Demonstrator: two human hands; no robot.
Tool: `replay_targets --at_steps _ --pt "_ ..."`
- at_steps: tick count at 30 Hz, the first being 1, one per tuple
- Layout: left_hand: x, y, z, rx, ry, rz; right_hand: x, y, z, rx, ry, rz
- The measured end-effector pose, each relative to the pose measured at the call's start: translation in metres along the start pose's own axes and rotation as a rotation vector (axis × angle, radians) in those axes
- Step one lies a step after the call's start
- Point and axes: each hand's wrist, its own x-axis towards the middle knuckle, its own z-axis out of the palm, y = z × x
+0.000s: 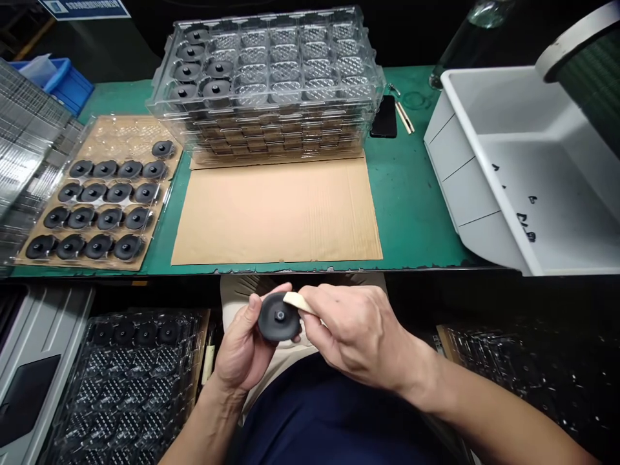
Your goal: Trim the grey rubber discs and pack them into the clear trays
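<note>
Below the table's front edge, my left hand (248, 342) is closed round a round black disc-shaped part (278, 318) with a small raised hub facing up. My right hand (349, 326) pinches a pale, flat-ended tool (299, 301), whose tip touches the upper rim of the disc. A brown cardboard sheet (278, 216) lies on the green table (411, 213) just beyond my hands. On the left, a clear tray (99, 194) on cardboard holds several similar black discs.
Stacked clear trays (285, 84) stand at the back centre, with some discs in the top one. A phone (383, 117) lies beside them. At right is a grey bin (484, 187); a blue bin (72, 84) sits at the back left. More trays (130, 387) are below left.
</note>
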Motion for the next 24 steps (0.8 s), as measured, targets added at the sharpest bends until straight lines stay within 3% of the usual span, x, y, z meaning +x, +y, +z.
replay_targets --at_steps 7,11,14,17,20,24 --pt "0.002 -0.004 0.009 -0.073 0.216 0.17 -0.009 -0.009 -0.001 0.065 -0.058 0.024" --pt "0.0 -0.006 0.007 -0.035 0.1 0.114 -0.002 -0.004 -0.001 0.001 0.003 0.032" --pt "-0.001 -0.007 0.002 0.007 -0.003 0.016 0.003 0.001 -0.002 -0.01 0.01 -0.058" --pt "-0.001 -0.006 -0.002 -0.005 -0.024 -0.007 0.004 0.004 -0.004 -0.014 -0.008 -0.133" --pt "0.001 -0.005 -0.003 -0.003 -0.011 -0.007 0.003 0.005 -0.006 -0.058 0.011 -0.116" --pt "0.003 -0.005 -0.001 -0.003 -0.078 -0.028 0.005 0.003 -0.009 -0.094 0.001 -0.18"
